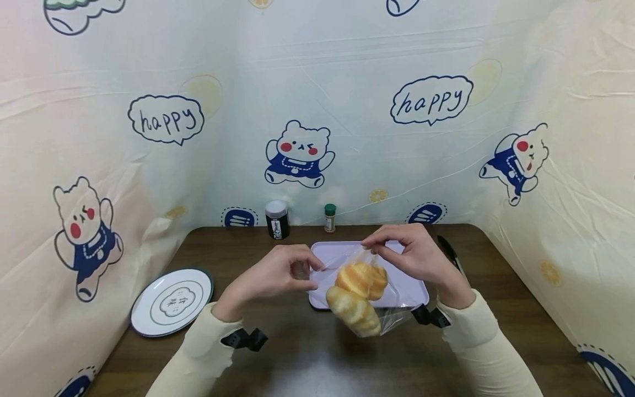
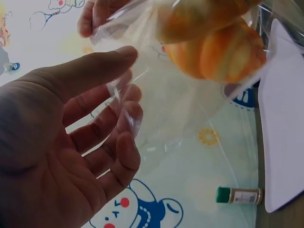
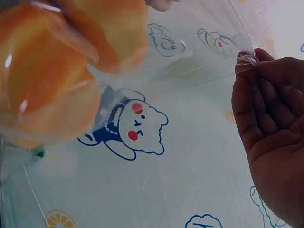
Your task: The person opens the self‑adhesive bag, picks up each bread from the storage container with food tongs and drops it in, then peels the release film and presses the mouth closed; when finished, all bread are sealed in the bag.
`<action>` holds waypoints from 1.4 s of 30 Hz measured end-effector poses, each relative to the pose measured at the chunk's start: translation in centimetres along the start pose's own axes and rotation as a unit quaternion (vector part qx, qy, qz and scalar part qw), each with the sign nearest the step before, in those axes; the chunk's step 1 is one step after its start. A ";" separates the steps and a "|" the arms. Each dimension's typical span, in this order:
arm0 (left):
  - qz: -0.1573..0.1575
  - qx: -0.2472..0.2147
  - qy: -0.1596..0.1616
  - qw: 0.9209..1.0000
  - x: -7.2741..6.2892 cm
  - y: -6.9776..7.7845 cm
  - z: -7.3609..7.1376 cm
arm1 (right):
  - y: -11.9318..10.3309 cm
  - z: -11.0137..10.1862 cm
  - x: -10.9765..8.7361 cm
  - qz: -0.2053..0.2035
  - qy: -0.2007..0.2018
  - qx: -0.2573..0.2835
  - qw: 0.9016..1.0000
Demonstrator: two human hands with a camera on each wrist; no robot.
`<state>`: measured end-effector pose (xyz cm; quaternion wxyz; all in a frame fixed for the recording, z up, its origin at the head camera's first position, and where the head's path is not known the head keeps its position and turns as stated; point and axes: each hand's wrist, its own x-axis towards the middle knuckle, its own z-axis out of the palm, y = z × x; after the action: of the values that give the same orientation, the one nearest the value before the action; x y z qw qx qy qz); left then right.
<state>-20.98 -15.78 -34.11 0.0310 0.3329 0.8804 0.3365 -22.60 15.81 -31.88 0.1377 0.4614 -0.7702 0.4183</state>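
A clear plastic bag (image 1: 394, 322) with several golden bread rolls (image 1: 354, 280) in it hangs above a lilac tray (image 1: 414, 289). My right hand (image 1: 414, 253) pinches the bag's upper edge between thumb and fingers; the right wrist view shows the plastic gathered at those fingertips (image 3: 247, 59). To the left of the bread, my left hand (image 1: 283, 273) touches the bag's loose edge with its fingers bent and a gap between thumb and index finger. In the left wrist view, plastic lies against the left fingertips (image 2: 133, 111), and the rolls (image 2: 218, 52) show beyond them.
A white plate (image 1: 144, 317) with a dark rim lies at the table's left. At the back stand a dark jar (image 1: 277, 220) with a grey lid and a small green-capped bottle (image 1: 329, 218). A black-handled utensil (image 1: 448, 251) lies right of the tray, partly behind my right hand.
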 end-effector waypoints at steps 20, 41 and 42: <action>-0.051 -0.043 0.082 0.994 -1.1 -2.0 0.1 | 0.5 -0.9 -0.6 0.011 0.057 0.052 0.997; -0.039 -0.163 0.104 0.980 -3.1 -4.1 -0.6 | 2.5 3.3 -0.7 0.163 0.037 0.089 0.982; -0.038 -0.170 0.097 0.980 -3.2 -4.2 -0.5 | 2.6 3.6 -0.6 0.180 0.028 0.091 0.979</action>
<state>-21.02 -20.38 -36.83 0.0140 0.2548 0.8213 0.5103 -23.82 14.04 -35.79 0.0397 0.3138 -0.7952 0.5173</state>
